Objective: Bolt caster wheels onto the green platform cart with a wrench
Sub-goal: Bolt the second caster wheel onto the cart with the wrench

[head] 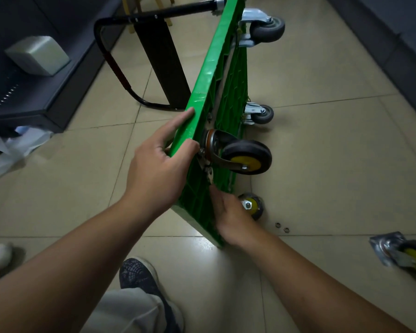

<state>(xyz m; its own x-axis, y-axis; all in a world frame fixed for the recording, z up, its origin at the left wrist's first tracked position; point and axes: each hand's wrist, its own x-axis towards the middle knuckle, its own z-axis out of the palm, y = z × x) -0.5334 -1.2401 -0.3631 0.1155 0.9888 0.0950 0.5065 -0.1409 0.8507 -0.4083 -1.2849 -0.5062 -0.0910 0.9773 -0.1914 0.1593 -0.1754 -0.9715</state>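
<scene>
The green platform cart (216,68) stands tipped on its long side on the tiled floor, underside facing right. My left hand (159,162) grips its upper edge, thumb hooked over it and index finger lying along it. Just right of that thumb a black caster with a yellow hub (246,157) sits on the underside. My right hand (228,212), blurred, reaches the mounting plate below that caster. It pinches a thin metal wrench (210,175) that sticks up from its fingertips. A second yellow-hub caster (252,205) shows low behind this hand.
Two grey casters (267,28) (262,114) sit on the cart's far end, beside the folded black handle (117,68). A loose caster (408,258) lies on the floor at right, two nuts (282,227) nearer. My shoe (139,275) is below, a dark cabinet (34,92) at left.
</scene>
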